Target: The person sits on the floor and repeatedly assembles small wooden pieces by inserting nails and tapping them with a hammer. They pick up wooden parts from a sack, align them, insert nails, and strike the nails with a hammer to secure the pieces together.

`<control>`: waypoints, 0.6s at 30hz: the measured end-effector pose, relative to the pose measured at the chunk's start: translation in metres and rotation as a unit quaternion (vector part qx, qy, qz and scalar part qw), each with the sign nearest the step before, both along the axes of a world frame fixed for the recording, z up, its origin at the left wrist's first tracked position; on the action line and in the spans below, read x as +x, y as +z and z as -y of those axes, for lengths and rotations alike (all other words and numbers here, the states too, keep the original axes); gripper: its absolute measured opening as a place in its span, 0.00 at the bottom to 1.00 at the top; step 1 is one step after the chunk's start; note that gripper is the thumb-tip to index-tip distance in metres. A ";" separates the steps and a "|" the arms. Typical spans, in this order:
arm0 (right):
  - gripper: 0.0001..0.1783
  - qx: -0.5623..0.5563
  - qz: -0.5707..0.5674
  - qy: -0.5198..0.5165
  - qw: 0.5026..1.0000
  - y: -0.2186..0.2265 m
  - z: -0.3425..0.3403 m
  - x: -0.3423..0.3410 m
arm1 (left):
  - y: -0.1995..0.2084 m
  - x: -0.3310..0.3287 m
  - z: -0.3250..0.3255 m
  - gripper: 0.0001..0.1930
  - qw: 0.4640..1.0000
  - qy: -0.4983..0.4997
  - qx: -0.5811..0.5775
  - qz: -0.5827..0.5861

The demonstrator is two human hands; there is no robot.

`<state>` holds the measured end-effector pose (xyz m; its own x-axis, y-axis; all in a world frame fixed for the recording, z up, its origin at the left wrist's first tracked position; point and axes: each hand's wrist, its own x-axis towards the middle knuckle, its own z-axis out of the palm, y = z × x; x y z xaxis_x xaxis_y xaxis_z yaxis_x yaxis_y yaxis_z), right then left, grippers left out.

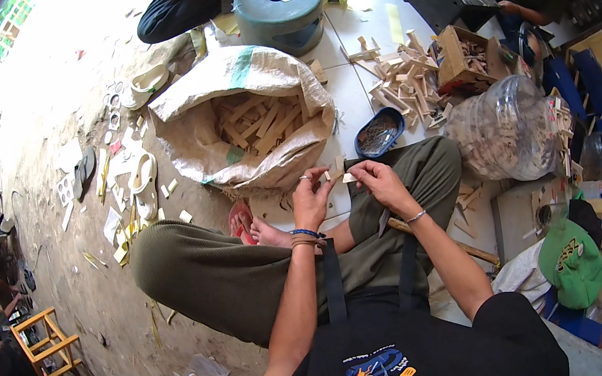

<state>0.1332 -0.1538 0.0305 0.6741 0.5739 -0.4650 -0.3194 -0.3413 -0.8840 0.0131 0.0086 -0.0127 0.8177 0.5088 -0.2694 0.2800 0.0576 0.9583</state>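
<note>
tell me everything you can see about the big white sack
The sack is a large, baggy white bag, apparently woven plastic, creased and somewhat grubby, with green stripes. Its wide mouth gapes open, the edge folded outward in places, showing a loose heap of pale wooden pieces inside. It slumps on the floor ahead of the person's legs, left of the blue dish. The left hand is by its near edge; whether they touch is unclear.

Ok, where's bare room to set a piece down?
Mostly bare: the tile strip between the sack and the loose wood pile, beyond the blue tray, and the dirt floor between the left knee and the wooden stool. Crowded: around the brown box and clear plastic container.
</note>
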 end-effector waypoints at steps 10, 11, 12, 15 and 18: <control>0.14 0.039 0.012 0.003 0.999 0.004 -0.019 0.001 | 0.004 -0.004 -0.007 0.16 1.000 0.017 0.002 -0.002; 0.14 0.034 0.016 -0.008 0.999 0.003 -0.019 0.001 | 0.003 -0.005 -0.007 0.16 0.999 0.020 0.023 0.018; 0.14 0.032 0.023 -0.017 0.999 0.002 -0.019 0.002 | 0.003 -0.005 -0.007 0.16 0.999 0.023 0.028 0.023; 0.15 0.030 0.028 -0.025 0.999 -0.002 -0.016 0.003 | 0.004 -0.005 -0.009 0.16 0.997 0.013 0.070 0.032; 0.14 0.033 0.026 -0.027 0.999 -0.006 -0.011 0.001 | 0.009 -0.005 -0.008 0.16 0.996 0.013 0.091 0.022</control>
